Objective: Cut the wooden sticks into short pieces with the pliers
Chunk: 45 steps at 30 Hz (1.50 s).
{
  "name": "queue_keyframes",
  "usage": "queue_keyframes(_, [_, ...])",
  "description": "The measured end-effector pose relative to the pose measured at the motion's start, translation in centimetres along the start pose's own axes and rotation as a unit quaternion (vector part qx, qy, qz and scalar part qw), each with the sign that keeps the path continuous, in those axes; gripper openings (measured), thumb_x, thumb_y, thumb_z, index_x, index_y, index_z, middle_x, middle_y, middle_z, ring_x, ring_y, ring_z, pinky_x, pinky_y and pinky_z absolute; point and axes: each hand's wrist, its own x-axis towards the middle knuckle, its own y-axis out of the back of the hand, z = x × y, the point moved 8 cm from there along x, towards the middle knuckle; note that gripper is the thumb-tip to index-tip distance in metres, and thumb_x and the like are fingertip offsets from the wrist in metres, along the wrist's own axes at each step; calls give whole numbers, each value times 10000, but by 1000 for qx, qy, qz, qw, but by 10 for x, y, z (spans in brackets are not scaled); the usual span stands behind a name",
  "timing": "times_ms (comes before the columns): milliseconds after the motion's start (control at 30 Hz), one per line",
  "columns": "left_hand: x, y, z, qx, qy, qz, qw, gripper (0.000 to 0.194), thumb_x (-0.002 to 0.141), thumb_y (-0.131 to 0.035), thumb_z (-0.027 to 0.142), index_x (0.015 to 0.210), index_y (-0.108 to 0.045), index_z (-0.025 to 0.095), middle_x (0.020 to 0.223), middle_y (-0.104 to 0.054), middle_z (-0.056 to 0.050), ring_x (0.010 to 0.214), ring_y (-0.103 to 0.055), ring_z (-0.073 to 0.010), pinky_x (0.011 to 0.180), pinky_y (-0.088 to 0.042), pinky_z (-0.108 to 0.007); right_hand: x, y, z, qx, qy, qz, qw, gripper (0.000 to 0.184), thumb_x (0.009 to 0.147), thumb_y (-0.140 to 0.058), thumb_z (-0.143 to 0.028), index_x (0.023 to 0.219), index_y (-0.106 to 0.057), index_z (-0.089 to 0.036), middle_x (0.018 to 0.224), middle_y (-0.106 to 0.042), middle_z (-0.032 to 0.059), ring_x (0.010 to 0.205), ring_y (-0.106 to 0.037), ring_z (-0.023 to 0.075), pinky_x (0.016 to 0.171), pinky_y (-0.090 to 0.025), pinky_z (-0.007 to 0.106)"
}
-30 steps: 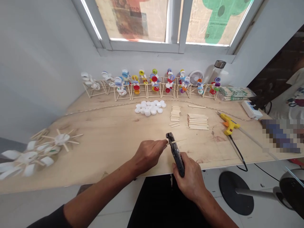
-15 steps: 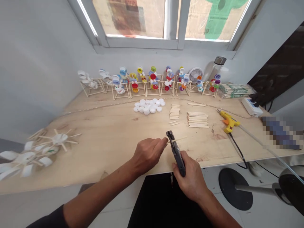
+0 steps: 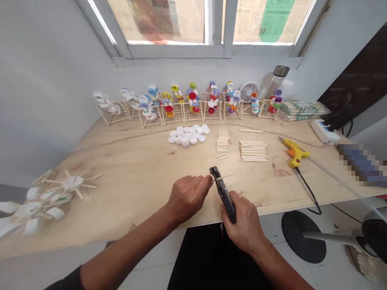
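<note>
My right hand (image 3: 243,219) is closed around the handles of a black hand cutter (image 3: 225,195), which slants up and to the left over the table's front part. A thin wooden stick (image 3: 228,176) lies across the cutter's head, its free end jutting out to the right. Fingers pinched together, my left hand (image 3: 190,197) grips the stick's other end just left of the cutter; the fingers hide that end. Beyond the cutter are a stack of short cut sticks (image 3: 223,141), two loose pieces (image 3: 223,157) and a pile of longer sticks (image 3: 253,151).
White bottle caps (image 3: 189,135) lie in a cluster mid-table. Small stick-and-cap wheels on stands (image 3: 193,105) line the wall. A yellow glue gun (image 3: 294,152) with its cord rests at right. Stick-and-cap wheels (image 3: 72,183) lie at left. A cord (image 3: 127,139) crosses the table behind the caps.
The camera view has shifted slightly. Both hands keep their holds, and the stick stays across the cutter's head with little visible movement.
</note>
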Motion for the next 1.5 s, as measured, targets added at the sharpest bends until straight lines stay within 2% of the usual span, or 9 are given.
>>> queue_keyframes(200, [-1,-7,-6,-14,6,12,1000,65,830,-462,154,808,-521,142,499,-438,40,445,-394,-90,459,-269,-237,5,-6,3,20,-5,-20,1000,45,729,-476,-206,738,-432,-204,617,-536,-4,607,-511,167,572,-320,253])
queue_keyframes(467, [1,-8,-8,-75,-10,73,994,107,802,-467,120,896,-516,106,494,-438,32,447,-381,-103,456,-262,-246,7,-7,2,49,21,-20,998,74,706,-461,-153,741,-417,-202,630,-529,-3,608,-497,171,573,-319,276])
queue_keyframes(700, [0,-16,-14,-103,-1,66,992,117,808,-458,114,909,-516,110,482,-442,24,448,-390,-107,459,-260,-250,11,-12,3,57,9,-22,998,112,681,-457,-139,727,-384,-210,626,-514,-6,593,-491,173,578,-324,287])
queue_keyframes(833, [0,-21,-17,-84,14,64,994,113,816,-453,116,909,-517,112,489,-433,30,449,-378,-106,460,-266,-246,12,-13,6,63,-21,-21,998,106,679,-459,-140,738,-404,-209,616,-516,-7,587,-496,171,572,-334,274])
queue_keyframes(1033, [5,-17,-8,-4,11,47,999,142,811,-500,145,946,-526,112,527,-435,33,473,-375,-104,473,-280,-238,12,-8,10,99,-46,-38,993,19,745,-462,-205,763,-467,-206,612,-550,-10,569,-524,158,553,-350,243])
queue_keyframes(1233, [6,-5,-3,67,15,35,997,81,820,-515,205,833,-566,144,520,-400,41,452,-351,-93,455,-236,-244,7,-4,7,91,-61,-51,993,80,755,-473,-232,818,-514,-204,617,-553,-9,590,-531,167,560,-350,240])
queue_keyframes(1500, [2,2,7,69,-3,41,997,78,827,-492,160,851,-560,129,504,-412,44,438,-368,-88,453,-237,-248,-3,0,0,136,-66,-72,986,138,751,-472,-227,883,-513,-213,653,-556,-19,609,-522,164,583,-363,248])
